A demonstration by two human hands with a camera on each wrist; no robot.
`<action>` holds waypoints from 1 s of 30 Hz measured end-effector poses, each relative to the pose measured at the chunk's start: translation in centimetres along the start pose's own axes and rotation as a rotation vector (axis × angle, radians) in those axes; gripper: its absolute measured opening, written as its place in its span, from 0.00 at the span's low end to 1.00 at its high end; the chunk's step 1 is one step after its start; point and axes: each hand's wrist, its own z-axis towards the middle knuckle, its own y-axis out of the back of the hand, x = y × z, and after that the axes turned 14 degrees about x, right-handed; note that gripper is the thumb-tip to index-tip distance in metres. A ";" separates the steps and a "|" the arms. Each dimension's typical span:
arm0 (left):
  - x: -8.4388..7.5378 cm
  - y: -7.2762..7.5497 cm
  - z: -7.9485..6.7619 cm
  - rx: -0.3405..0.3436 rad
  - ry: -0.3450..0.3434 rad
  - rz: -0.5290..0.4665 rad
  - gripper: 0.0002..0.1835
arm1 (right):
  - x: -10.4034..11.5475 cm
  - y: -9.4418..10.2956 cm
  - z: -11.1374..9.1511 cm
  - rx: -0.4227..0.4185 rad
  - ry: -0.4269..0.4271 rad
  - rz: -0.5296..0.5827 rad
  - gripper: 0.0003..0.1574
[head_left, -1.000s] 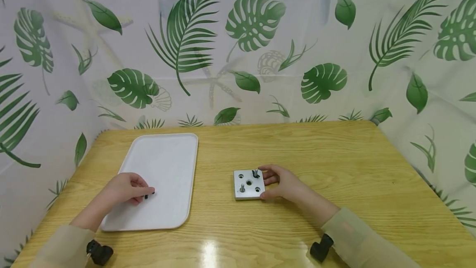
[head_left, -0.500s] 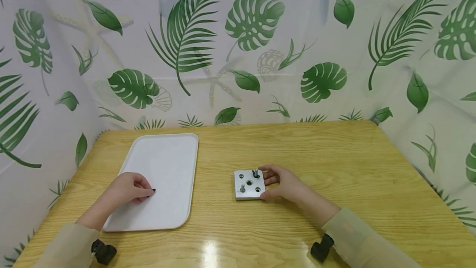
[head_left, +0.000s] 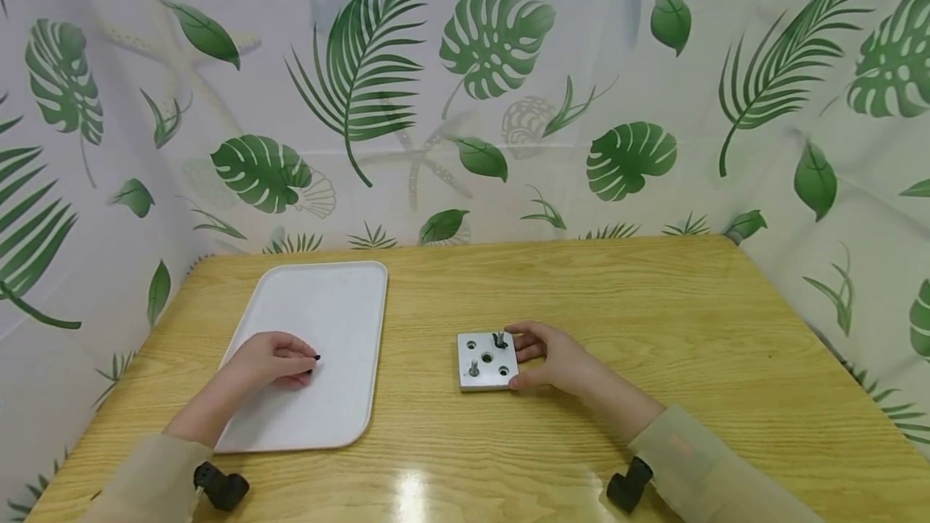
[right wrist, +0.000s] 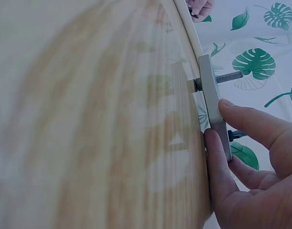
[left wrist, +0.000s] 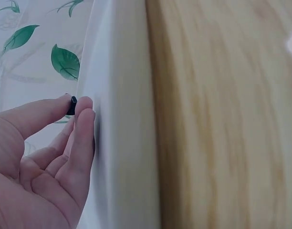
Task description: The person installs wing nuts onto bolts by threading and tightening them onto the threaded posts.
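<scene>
Above the white tray [head_left: 341, 305] at the left, my left hand [head_left: 269, 359] pinches a small black wing nut [left wrist: 72, 106] between thumb and fingers. Most of the nut is hidden by the fingertips. My right hand [head_left: 550, 357] grips the right edge of a square metal plate [head_left: 470, 356], thumb at the near corner and fingers at the far one. Two threaded bolts rise from the plate. The far right bolt [head_left: 500, 337] carries a black wing nut at its base; the near left bolt [head_left: 474, 367] has none. Holes sit at the other corners and the centre.
The wooden table [head_left: 639, 297] carries the tray and the plate, with a stretch of bare wood between them. A leaf-patterned cloth [head_left: 552, 168] stands around the back and sides. Black wrist cameras [head_left: 629, 484] hang at both sleeves.
My left hand has moved slightly right and a little away from me over the tray, still pinching the wing nut. My right hand and the plate have stayed in place.
</scene>
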 end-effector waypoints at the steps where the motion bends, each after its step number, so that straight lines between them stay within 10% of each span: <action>1: 0.0 -0.1 0.1 0.010 -0.007 -0.018 0.15 | 0.0 0.0 0.0 0.000 -0.001 -0.001 0.53; 30: -3.0 -4.4 4.0 0.148 -0.194 -0.261 0.16 | 0.0 0.0 -0.1 -0.002 0.004 0.006 0.53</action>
